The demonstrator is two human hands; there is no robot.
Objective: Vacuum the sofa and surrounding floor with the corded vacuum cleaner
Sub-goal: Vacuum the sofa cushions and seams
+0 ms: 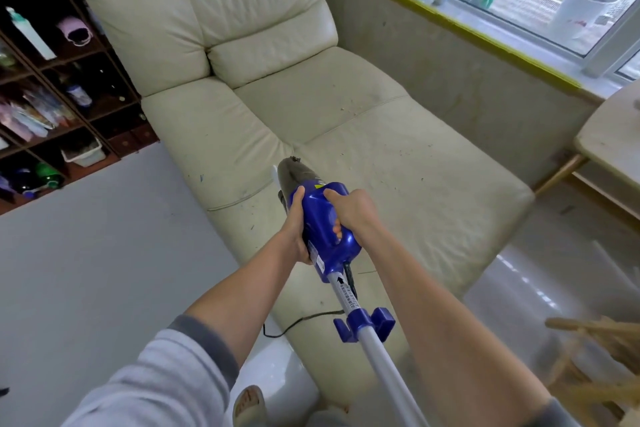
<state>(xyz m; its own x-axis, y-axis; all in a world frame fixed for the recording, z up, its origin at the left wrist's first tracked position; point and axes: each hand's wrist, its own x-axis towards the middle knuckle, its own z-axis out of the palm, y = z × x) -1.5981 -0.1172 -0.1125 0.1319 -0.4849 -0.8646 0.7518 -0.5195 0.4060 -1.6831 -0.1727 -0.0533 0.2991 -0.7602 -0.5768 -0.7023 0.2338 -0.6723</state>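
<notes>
Both hands wrap the blue vacuum body [325,225], left hand [294,225] underneath, right hand [349,211] on top; the person should probably sweep the nozzle [294,170] slowly toward the far crumbs on the sofa [398,149]; cord [301,321] trails near-left.

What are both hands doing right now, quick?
Left hand: closed around the left side of the blue vacuum cleaner.
Right hand: closed over the top of the vacuum cleaner, gripping it.

A home living room: cream sofa [277,107] mid-frame, cluttered cubby shelves [52,107] at left, ornament-lined windowsill [485,35] upper right.
</notes>
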